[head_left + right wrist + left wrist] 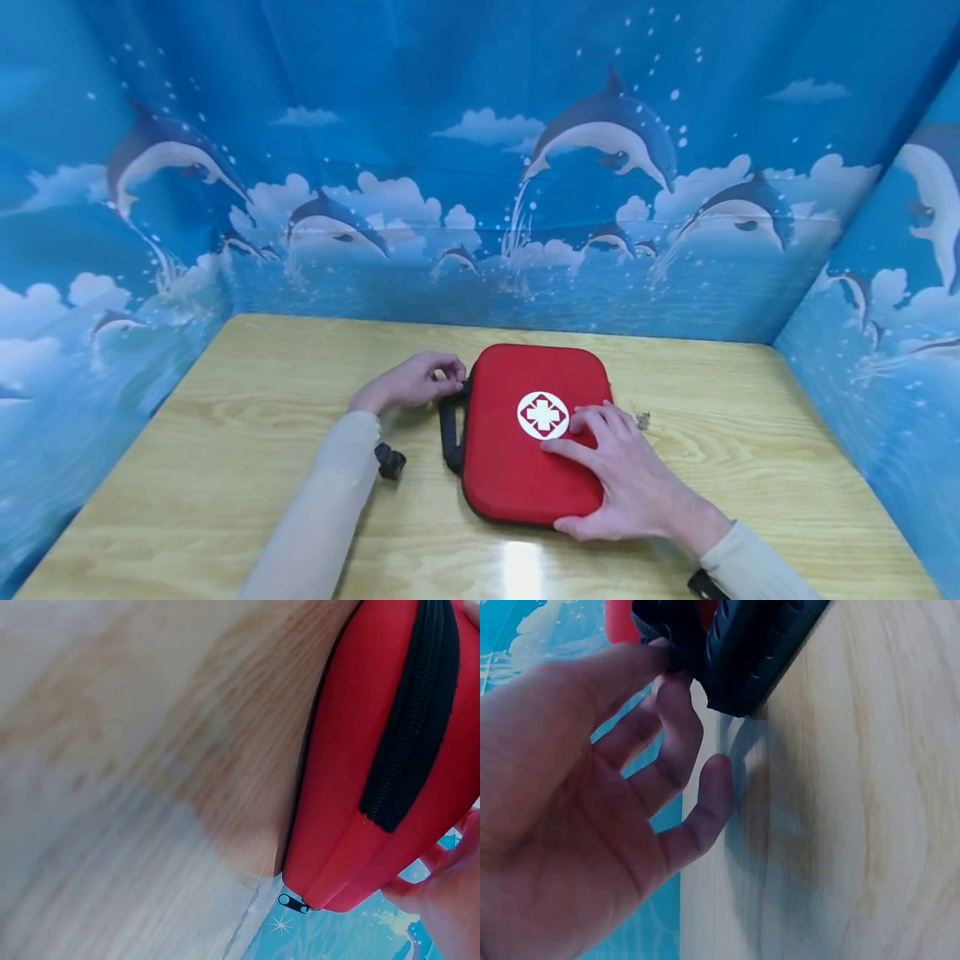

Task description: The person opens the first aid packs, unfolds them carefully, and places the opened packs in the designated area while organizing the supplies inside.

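Note:
A red first aid case point(532, 358) with a white cross emblem lies flat on the table, its black carry handle point(450, 433) toward the left. At the far end of that handle, my left hand point(412, 382) pinches black webbing point(667, 619) between thumb and index finger; the other fingers are loosely bent. The ridged handle grip point(754, 652) is just beside these fingertips. My right hand point(626, 475) holds the case's near right corner, bent fingers on the lid and thumb at the front edge. A black zipper point(409, 727) runs along the side, with a zipper pull point(292, 903) hanging near the corner.
The case rests on a light wood-grain table point(285, 400). Blue dolphin-print curtains point(420, 167) stand behind the table and at both sides. A black wrist-camera piece point(390, 461) sticks out from the left sleeve.

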